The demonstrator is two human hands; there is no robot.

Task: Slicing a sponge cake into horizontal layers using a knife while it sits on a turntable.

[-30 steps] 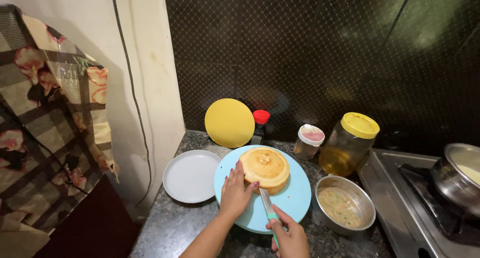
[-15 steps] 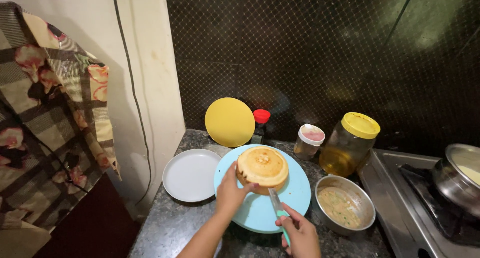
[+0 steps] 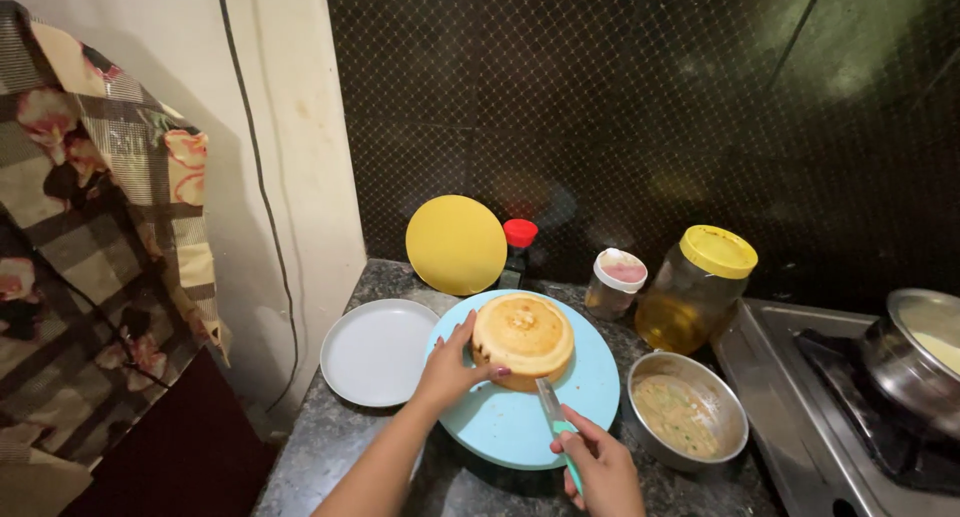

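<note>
A round golden cake (image 3: 523, 337) sits on a light blue plate (image 3: 500, 427) on the dark stone counter. My left hand (image 3: 452, 365) rests against the cake's near left side, fingers spread around its edge. My right hand (image 3: 600, 469) grips a knife (image 3: 552, 409) with a teal handle. Its blade points up towards the cake's front edge and touches or nearly touches it.
An empty white plate (image 3: 377, 351) lies left of the blue one. A yellow disc (image 3: 456, 244) leans on the wall beside a red-capped bottle (image 3: 518, 249). A small jar (image 3: 615, 282), a yellow-lidded jar (image 3: 697, 289), a steel bowl (image 3: 687, 423) of batter and a pot (image 3: 915, 359) on the stove are to the right.
The view has shifted slightly. My left hand has moved up around the cake's left side, and the knife blade has come up to the cake's front edge.
</note>
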